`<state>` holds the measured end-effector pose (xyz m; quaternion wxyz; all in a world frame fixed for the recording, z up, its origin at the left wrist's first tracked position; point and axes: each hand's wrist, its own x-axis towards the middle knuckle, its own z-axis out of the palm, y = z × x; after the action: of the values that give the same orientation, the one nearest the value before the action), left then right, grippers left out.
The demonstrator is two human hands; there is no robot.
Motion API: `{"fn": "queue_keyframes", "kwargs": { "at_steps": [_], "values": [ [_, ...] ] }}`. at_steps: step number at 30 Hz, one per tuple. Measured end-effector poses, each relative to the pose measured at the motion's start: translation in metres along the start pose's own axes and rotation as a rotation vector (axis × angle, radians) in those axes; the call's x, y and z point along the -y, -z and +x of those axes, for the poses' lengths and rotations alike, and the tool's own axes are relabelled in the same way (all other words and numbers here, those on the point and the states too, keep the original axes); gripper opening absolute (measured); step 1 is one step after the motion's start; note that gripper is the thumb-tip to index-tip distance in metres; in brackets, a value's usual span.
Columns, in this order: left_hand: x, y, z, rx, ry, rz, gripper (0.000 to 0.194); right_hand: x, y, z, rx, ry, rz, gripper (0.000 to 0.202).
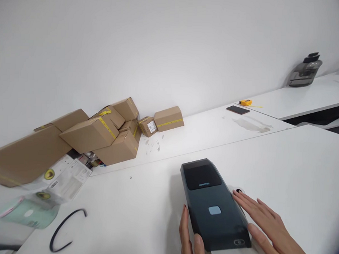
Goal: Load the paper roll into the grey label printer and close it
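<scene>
A dark blue-grey box (215, 204) with a black panel and a small light-blue rectangle on its face is near the front of the white table, between my two hands. My left hand (189, 238) touches its lower left side, fingers curved along the edge. Along its right side rests my right hand (266, 225), fingers stretched out and thumb near the lower corner. Something white shows under the box's near end. A small dark round spot is by my right fingertips, partly hidden.
Cardboard boxes (90, 133) are piled against the wall at left. Clear-and-green packaging (31, 212) and a black curved band (58, 229) lie at front left. Further back are a phone (238, 109), a yellow tape measure (246, 102) and a large bottle (305, 73).
</scene>
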<state>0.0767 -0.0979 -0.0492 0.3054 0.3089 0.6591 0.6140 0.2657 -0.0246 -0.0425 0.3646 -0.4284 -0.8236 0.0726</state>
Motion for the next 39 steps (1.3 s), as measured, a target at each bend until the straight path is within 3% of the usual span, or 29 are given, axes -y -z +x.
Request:
{"fn": "queue_keyframes", "kwargs": {
  "at_steps": [5, 10, 13, 16, 20, 23, 25, 28, 30, 34, 39],
  "values": [
    [0.025, 0.0, -0.003, -0.016, -0.058, 0.004, 0.079, 0.001, -0.006, -0.006, 0.01, 0.054, -0.036, 0.065],
    [0.042, 0.002, 0.002, -0.011, -0.154, 0.075, 0.079, 0.013, -0.011, -0.014, 0.033, -0.095, 0.054, 0.063],
    [0.041, 0.008, 0.008, 0.003, -0.237, 0.146, 0.075, 0.016, -0.008, -0.016, 0.064, -0.149, 0.105, 0.06],
    [0.024, 0.013, 0.016, 0.029, -0.343, 0.142, 0.07, 0.017, 0.003, -0.005, 0.043, -0.148, 0.136, 0.058],
    [-0.025, 0.012, 0.039, 0.013, -0.341, -0.003, 0.06, 0.022, 0.024, 0.04, -0.003, -0.102, 0.159, 0.056],
    [-0.059, 0.004, 0.076, -0.02, -0.312, -0.203, 0.055, 0.026, 0.032, 0.092, -0.029, -0.085, 0.226, 0.052],
    [-0.069, -0.003, 0.103, -0.059, -0.264, -0.201, 0.052, 0.027, 0.032, 0.128, -0.052, -0.086, 0.304, 0.051],
    [-0.063, -0.014, 0.134, 0.027, -0.171, -0.1, 0.046, 0.027, 0.029, 0.178, -0.074, -0.104, 0.375, 0.057],
    [-0.052, -0.02, 0.141, 0.098, -0.143, -0.043, 0.043, 0.025, 0.028, 0.205, -0.068, -0.133, 0.358, 0.062],
    [-0.036, -0.026, 0.134, 0.208, -0.122, 0.057, 0.045, 0.017, 0.019, 0.25, -0.043, -0.197, 0.272, 0.07],
    [-0.035, -0.027, 0.125, 0.195, -0.111, 0.082, 0.05, 0.009, 0.005, 0.28, -0.034, -0.225, 0.247, 0.074]
  ]
}}
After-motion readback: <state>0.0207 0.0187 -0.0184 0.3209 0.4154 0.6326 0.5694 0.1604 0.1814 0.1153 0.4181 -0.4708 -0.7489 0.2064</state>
